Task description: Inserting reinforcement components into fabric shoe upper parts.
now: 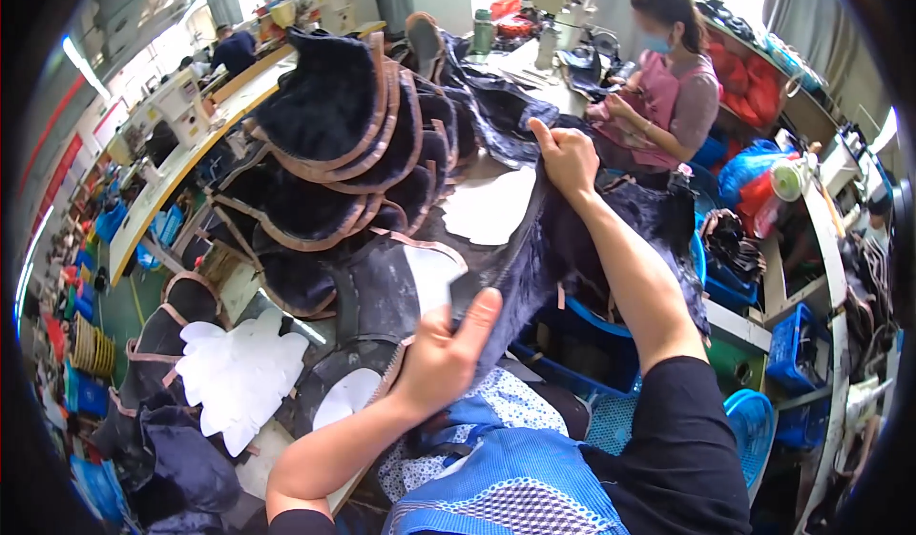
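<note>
My left hand (441, 359) is closed on the near end of a dark fur-lined piece (534, 254), its thumb lying along the edge. Farther up, my right hand (570, 160) grips the same piece by its far edge, thumb pointing up. The piece stretches between both hands, navy fur facing right; the fingers beneath it are hidden. White patches (489, 206) show on the dark grey material left of its edge. Beyond my left hand, a stack of curved dark fur pieces (320, 106) with brown trimmed edges rises on the work surface.
A jagged white sheet (243, 368) lies at the left over dark pieces. Blue plastic baskets (592, 349) stand below my right arm. A co-worker (658, 87) in a pink apron sits at the far right near a sewing machine (563, 1). A long yellow-edged table (181, 168) runs at the left.
</note>
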Motion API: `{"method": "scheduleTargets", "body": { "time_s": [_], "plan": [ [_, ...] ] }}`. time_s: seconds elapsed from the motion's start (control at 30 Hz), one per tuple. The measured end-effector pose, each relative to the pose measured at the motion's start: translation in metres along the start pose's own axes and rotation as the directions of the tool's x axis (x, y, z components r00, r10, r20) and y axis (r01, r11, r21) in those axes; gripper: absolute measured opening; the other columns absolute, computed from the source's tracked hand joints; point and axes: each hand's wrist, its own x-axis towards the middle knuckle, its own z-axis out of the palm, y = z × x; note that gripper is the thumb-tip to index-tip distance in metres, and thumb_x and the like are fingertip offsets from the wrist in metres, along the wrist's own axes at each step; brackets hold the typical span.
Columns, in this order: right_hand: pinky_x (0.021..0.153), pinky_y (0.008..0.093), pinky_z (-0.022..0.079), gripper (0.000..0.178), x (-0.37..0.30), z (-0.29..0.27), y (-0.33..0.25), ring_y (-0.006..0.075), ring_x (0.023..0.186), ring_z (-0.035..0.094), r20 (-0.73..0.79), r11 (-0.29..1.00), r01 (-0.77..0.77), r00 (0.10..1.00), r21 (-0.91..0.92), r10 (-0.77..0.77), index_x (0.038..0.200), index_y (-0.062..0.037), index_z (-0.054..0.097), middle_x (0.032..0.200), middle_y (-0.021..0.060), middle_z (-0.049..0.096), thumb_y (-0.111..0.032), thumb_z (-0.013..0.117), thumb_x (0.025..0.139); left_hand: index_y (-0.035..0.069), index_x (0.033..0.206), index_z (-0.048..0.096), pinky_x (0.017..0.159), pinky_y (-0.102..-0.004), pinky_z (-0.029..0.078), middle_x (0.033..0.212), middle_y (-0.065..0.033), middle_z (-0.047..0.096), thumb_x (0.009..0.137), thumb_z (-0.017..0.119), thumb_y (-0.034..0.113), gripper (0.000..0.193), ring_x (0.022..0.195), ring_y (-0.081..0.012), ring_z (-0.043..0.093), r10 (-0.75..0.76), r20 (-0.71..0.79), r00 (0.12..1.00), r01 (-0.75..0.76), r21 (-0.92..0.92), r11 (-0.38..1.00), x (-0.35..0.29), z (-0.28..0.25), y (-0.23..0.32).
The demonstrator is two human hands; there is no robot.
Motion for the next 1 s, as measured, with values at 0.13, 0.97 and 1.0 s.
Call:
{"method": "scheduleTargets", "body": {
  "time_s": [0.13,0.97,1.0],
  "plan": [
    [0.065,0.0514,0.052,0.068,0.027,-0.002,0.023,0.0415,0.072,0.071,-0.011,0.977,0.021,1.0,-0.212,-0.023,0.073,-0.0074,0.076,0.073,0.0226,0.068,-0.066,0.052,0.099,0.007,0.069,0.055,0.046,-0.0255,0.023,0.058,0.0096,0.044,0.109,0.058,0.029,0.046,0.052,-0.0006,0.035,-0.025,-0.01,1.0,0.024,-0.152,0.988,0.0,0.037,0.007],
    [0.059,0.0407,0.051,0.015,-0.144,-0.082,-0.183,0.041,0.065,0.064,0.746,0.793,-0.111,-0.281,0.599,-0.603,0.092,-0.0024,0.069,0.066,0.0176,0.06,-0.016,0.075,0.092,-0.003,0.091,0.07,0.047,-0.0378,0.049,0.061,-0.012,0.062,0.094,0.075,0.018,0.023,0.052,-0.0266,0.064,0.17,-0.115,0.979,-0.065,0.612,0.788,-0.179,-0.102,-0.008],
    [0.06,0.0405,0.052,0.015,-0.14,-0.083,-0.196,0.0398,0.068,0.066,0.757,0.805,-0.107,-0.287,0.584,-0.588,0.092,-0.0023,0.069,0.07,0.0184,0.063,-0.016,0.076,0.091,-0.004,0.092,0.07,0.045,-0.0374,0.047,0.057,-0.0116,0.06,0.095,0.075,0.018,0.023,0.049,-0.026,0.062,0.059,-0.163,0.985,0.044,0.565,0.824,-0.193,-0.102,-0.011]
  ]
}}
